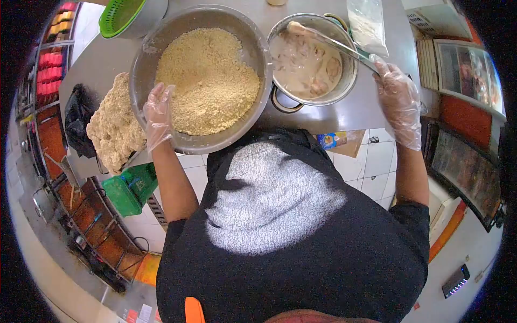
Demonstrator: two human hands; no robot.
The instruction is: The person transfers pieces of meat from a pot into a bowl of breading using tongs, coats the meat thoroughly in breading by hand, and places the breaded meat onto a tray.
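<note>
- Meat piece (297, 28): at the tips of the tongs (343, 47), above the pot (318, 102); keep tips low so liquid drains inside
- Right hand (398, 99): gloved, clamped on tongs
- Left hand (158, 113): at basin (215, 143) rim; cannot tell whether gripping
- Obstruction: pot handle (286, 109) juts beside basin; pale lumpy heap (116, 129) crowds its left side

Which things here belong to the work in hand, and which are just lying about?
In use:
- tongs, in the right hand
- pot of pieces in pale liquid
- basin of crumbs, left hand at its edge

Apparently lying about:
- green basket
- black bag
- green bin
</note>
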